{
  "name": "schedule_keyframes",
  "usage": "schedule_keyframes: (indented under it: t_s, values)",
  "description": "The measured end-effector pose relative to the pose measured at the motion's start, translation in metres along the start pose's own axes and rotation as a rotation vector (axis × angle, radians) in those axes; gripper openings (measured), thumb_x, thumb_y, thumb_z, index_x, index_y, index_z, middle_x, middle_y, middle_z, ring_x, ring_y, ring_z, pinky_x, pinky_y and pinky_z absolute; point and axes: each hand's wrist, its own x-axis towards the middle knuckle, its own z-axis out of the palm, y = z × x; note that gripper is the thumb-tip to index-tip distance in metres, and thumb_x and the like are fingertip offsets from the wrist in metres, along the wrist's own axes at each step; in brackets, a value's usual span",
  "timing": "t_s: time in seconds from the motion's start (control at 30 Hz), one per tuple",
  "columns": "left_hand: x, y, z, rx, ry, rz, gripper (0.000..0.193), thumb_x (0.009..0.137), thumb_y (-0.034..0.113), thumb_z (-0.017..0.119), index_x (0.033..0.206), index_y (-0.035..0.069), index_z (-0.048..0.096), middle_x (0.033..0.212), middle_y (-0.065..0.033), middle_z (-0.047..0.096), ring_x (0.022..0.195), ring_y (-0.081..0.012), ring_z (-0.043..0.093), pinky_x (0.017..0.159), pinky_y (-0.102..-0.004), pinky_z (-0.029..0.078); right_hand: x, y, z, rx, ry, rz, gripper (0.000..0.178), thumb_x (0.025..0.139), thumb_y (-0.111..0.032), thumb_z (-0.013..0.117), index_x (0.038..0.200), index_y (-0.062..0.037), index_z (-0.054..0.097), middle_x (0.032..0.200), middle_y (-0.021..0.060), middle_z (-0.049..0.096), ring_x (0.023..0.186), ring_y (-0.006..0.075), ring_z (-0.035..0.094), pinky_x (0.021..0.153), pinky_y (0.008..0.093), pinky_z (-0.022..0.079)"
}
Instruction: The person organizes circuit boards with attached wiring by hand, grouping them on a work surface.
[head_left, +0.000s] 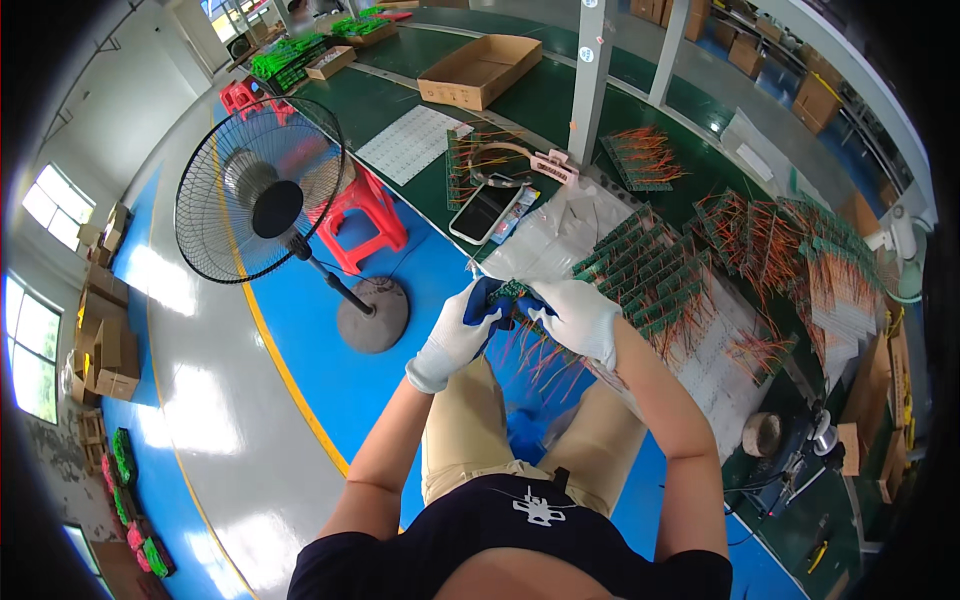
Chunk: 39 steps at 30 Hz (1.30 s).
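Above my lap, at the table's near edge, both gloved hands meet around a small green circuit board (512,289). My left hand (455,338), in a white glove with blue fingertips, pinches it from the left. From the other side my right hand (580,318), gloved alike, closes its fingers on it. Red and dark thin wires (548,358) hang below the hands. Much of the board is hidden by the fingers. Just right of my right hand, rows of green circuit boards (640,265) with orange wires lie on the table; another wired heap (755,240) lies farther right.
A smartphone (484,212) and a white sheet (412,143) lie beyond my hands. A grey post (588,85) rises near a cardboard tray (480,72). Left stand a floor fan (277,208) and a red stool (365,220). A tape roll (762,435) sits at the right.
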Motion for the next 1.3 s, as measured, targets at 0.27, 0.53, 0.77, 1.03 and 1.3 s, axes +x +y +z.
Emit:
schedule_keyframes:
  t_s: [0.27, 0.53, 0.77, 1.03, 1.3]
  values:
    - [0.024, -0.023, 0.015, 0.170, 0.331, 0.133, 0.027, 0.081, -0.012, 0.045, 0.108, -0.007, 0.051, 0.093, -0.0118, 0.061, 0.083, -0.0153, 0.062, 0.073, -0.0286, 0.054, 0.021, -0.006, 0.002, -0.249, 0.066, 0.101, 0.026, 0.083, -0.019, 0.055, 0.105, -0.0068, 0.057, 0.090, 0.0188, 0.063, 0.083, 0.0372, 0.060, 0.071, 0.0471, 0.048]
    - [0.040, -0.011, 0.022, 0.264, 0.507, 0.042, 0.024, 0.077, -0.009, 0.047, 0.099, -0.005, 0.056, 0.080, -0.0141, 0.063, 0.068, -0.0150, 0.062, 0.063, -0.0295, 0.051, 0.035, 0.003, 0.017, -0.411, 0.134, 0.145, 0.020, 0.080, -0.017, 0.059, 0.096, -0.0071, 0.053, 0.088, 0.0145, 0.061, 0.080, 0.0341, 0.061, 0.068, 0.0445, 0.049]
    - [0.049, -0.038, 0.013, 0.394, 0.563, 0.031, 0.020, 0.077, -0.003, 0.052, 0.096, -0.004, 0.057, 0.076, -0.0175, 0.062, 0.065, -0.0184, 0.060, 0.062, -0.0307, 0.048, 0.037, 0.011, 0.032, -0.453, 0.151, 0.087, 0.023, 0.079, -0.018, 0.061, 0.096, -0.0074, 0.051, 0.087, 0.0147, 0.060, 0.077, 0.0344, 0.061, 0.066, 0.0444, 0.049]
    - [0.044, -0.041, -0.005, 0.237, 0.317, 0.102, 0.025, 0.079, -0.005, 0.053, 0.104, -0.004, 0.054, 0.089, -0.0121, 0.062, 0.078, -0.0155, 0.060, 0.071, -0.0289, 0.050, 0.023, 0.027, 0.019, -0.218, 0.178, 0.024, 0.019, 0.081, -0.013, 0.059, 0.096, -0.0032, 0.054, 0.084, 0.0175, 0.061, 0.079, 0.0372, 0.059, 0.068, 0.0428, 0.048]
    - [0.033, -0.029, 0.011, 0.162, 0.127, 0.050, 0.043, 0.080, -0.002, 0.062, 0.120, -0.004, 0.048, 0.111, -0.0074, 0.058, 0.095, -0.0117, 0.056, 0.083, -0.0242, 0.047, 0.012, 0.031, 0.007, 0.376, 0.279, -0.066, 0.030, 0.091, -0.016, 0.054, 0.113, 0.0052, 0.054, 0.101, 0.0213, 0.061, 0.092, 0.0253, 0.061, 0.085, 0.0320, 0.046]
